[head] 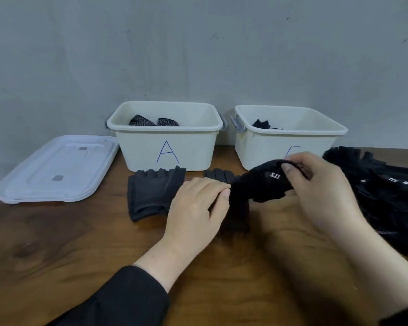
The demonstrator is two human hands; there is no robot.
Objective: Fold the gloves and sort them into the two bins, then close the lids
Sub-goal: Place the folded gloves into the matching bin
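A black glove with a small white label [264, 184] is held just above the table between both hands. My right hand [323, 184] grips its upper end, thumb over the fabric near the label. My left hand [198, 208] pinches its left end with curled fingers. A dark grey glove [151, 191] lies flat on the table to the left, and another grey glove [218, 174] pokes out behind the hands. Bin A [137, 147] holds dark patterned gloves. The second bin [254, 149] to its right holds black gloves, its letter partly hidden by my right hand.
A white lid [57, 170] lies flat on the wooden table [68, 243] left of bin A. A pile of black gloves [386, 191] sits at the right edge. Both bins stand against the grey wall, lids off. A dark object shows at the far left edge.
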